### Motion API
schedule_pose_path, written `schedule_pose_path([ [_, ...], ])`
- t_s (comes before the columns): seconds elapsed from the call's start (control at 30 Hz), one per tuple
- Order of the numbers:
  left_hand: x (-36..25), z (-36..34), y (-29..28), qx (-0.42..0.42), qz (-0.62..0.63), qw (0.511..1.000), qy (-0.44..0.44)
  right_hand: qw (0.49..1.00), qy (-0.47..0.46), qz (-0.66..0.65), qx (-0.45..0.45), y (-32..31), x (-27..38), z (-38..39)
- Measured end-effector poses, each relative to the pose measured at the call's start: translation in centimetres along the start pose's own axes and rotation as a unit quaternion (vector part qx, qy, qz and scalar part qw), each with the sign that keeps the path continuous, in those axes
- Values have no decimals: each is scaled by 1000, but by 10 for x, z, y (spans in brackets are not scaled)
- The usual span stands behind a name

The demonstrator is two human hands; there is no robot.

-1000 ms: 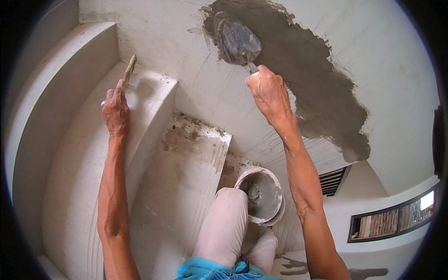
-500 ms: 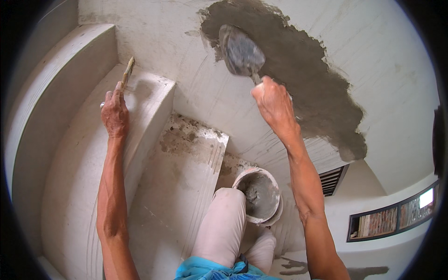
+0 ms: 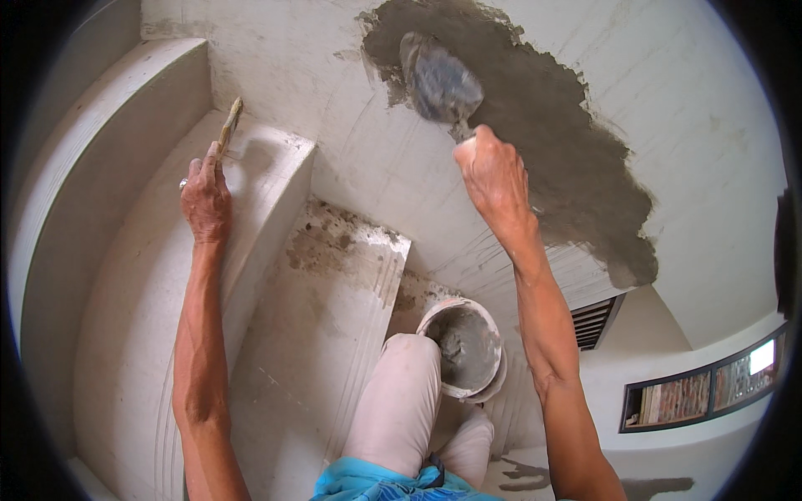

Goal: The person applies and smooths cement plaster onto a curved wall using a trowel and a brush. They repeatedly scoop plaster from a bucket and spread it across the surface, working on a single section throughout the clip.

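Observation:
My left hand (image 3: pixel 205 196) is closed on a thin brush (image 3: pixel 230 121) with a pale yellowish, dirty end, held above a curved plastered step (image 3: pixel 142 259). My right hand (image 3: pixel 493 175) grips the short handle of a metal trowel (image 3: pixel 441 77), whose grey, smeared blade lies on a long irregular patch of wet dark plaster (image 3: pixel 560 159) on the pale wall (image 3: pixel 693 142). Below and between my hands, a white bucket (image 3: pixel 493 334) with grey mortar in it stands beside my bent knee. The mortar's surface is rough and lumpy.
More steps with grooved edges (image 3: pixel 317 317) descend beneath me, stained near the wall. A higher curved step (image 3: pixel 67 209) rises at the left. At the lower right are a dark slatted opening (image 3: pixel 593 321) and a curved dark-framed window (image 3: pixel 672 401).
The trowel and my right hand have shifted right along the plaster patch, dipping slightly lower and then rising again. My left hand with the brush has barely moved.

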State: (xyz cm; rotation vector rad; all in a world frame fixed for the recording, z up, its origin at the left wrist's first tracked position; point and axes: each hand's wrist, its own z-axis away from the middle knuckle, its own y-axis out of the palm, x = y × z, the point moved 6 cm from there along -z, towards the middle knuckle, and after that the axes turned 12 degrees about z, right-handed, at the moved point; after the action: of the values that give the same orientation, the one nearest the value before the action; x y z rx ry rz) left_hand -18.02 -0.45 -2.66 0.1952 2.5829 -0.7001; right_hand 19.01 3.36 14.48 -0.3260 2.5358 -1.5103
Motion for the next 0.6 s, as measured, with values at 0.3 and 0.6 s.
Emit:
schedule_pose_path([
  [0.3, 0, 0, 2, 20, -18, 999, -22, 993, -68, 27, 94, 40, 0, 19],
  [0.6, -1, -1, 1, 17, 1, 1000, -11, 1000, 11, 9, 10, -1, 3, -12],
])
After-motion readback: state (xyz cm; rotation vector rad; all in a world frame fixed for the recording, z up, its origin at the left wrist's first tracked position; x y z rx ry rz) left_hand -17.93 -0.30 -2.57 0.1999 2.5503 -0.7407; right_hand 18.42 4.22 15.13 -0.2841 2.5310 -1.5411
